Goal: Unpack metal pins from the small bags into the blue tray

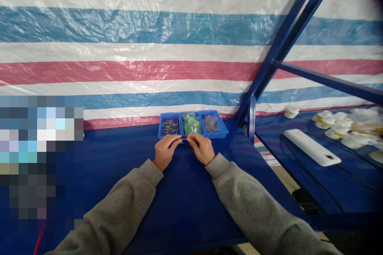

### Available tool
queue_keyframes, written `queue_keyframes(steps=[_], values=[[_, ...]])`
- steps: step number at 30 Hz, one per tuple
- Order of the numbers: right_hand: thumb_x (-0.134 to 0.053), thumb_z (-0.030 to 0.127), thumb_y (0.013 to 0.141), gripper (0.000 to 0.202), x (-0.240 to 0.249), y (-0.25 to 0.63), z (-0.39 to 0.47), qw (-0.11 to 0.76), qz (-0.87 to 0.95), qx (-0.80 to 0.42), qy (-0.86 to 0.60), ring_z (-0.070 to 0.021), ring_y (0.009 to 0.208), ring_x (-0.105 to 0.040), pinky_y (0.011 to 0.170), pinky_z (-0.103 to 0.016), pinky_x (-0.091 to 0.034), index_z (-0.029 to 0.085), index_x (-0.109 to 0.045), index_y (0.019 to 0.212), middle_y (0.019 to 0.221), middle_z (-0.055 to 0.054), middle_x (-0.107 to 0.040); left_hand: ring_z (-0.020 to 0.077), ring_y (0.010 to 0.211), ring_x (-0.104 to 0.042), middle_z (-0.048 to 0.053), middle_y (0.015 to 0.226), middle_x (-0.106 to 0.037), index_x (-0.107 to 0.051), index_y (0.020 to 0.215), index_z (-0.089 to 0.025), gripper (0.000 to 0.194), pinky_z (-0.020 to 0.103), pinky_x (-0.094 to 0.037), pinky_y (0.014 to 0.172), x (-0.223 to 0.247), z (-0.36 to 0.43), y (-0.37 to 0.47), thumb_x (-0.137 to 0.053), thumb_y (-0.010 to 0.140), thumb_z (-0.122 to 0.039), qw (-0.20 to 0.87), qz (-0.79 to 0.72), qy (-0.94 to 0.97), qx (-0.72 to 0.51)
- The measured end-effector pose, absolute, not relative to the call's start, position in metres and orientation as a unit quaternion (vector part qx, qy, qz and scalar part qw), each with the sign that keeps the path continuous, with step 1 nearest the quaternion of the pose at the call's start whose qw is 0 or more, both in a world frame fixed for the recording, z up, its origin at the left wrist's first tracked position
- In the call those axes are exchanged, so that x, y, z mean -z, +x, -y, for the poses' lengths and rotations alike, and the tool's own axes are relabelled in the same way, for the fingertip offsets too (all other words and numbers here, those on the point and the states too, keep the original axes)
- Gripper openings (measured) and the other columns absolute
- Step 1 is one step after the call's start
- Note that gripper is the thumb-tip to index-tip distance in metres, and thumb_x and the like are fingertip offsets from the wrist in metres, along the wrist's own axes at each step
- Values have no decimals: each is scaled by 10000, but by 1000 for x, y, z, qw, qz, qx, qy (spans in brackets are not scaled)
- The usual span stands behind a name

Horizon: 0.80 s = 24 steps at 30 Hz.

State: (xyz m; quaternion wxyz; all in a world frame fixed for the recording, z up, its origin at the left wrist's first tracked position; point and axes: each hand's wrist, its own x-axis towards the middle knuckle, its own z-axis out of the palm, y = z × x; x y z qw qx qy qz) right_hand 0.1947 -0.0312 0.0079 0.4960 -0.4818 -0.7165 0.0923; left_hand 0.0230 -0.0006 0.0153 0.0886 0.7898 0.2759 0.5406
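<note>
My left hand (166, 152) and my right hand (202, 148) meet in front of a blue three-part row of bins (224, 128). Fingers of both are pinched together on the two ends of a thin, metallic rod-like piece (184, 139), too small to name exactly. Just beyond my left hand, the left bin holds many small dark and silver metal pieces (171, 126). Green plastic packets (191, 123) fill the middle bin, partly behind my fingers. Clear plastic bags (211, 123) lie in the right bin.
A blue table (179, 215) lies under my forearms. Striped sheeting (149, 51) hangs behind it. To the right stand a blue metal frame (269, 63) and another table with a white oblong device (311, 146), cables and several white round parts (338, 127). The far left is pixelated.
</note>
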Motion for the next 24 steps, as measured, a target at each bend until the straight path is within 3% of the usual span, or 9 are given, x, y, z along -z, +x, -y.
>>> queue_keyframes(steps=[24], values=[[-499, 292, 906, 197, -7, 193, 30, 504, 722, -72, -469, -146, 753, -643, 725, -237, -483, 181, -651, 849, 813, -43, -694, 135, 783, -625, 43, 848, -671, -637, 876, -167, 67, 271, -513, 746, -17, 2, 22, -588, 850, -204, 96, -273, 794, -534]])
